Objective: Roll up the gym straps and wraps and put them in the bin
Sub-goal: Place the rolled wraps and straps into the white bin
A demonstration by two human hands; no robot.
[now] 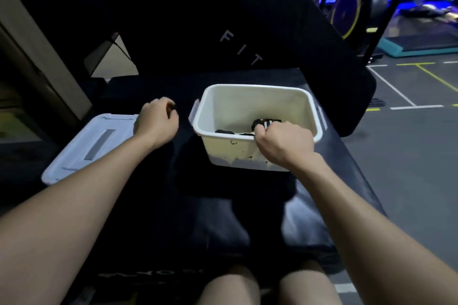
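Note:
A white plastic bin stands on a black padded bench. My right hand reaches over the bin's near rim and grips a rolled black-and-white wrap inside it. Other dark rolled pieces lie at the bin's bottom. My left hand hovers left of the bin with curled fingers, pinching something small and dark that I cannot make out.
The bin's white lid lies at the left of the bench. A black upright pad with "FIT" lettering rises behind the bin. Gym floor with painted lines and exercise machines lies to the right. My knees show at the bottom.

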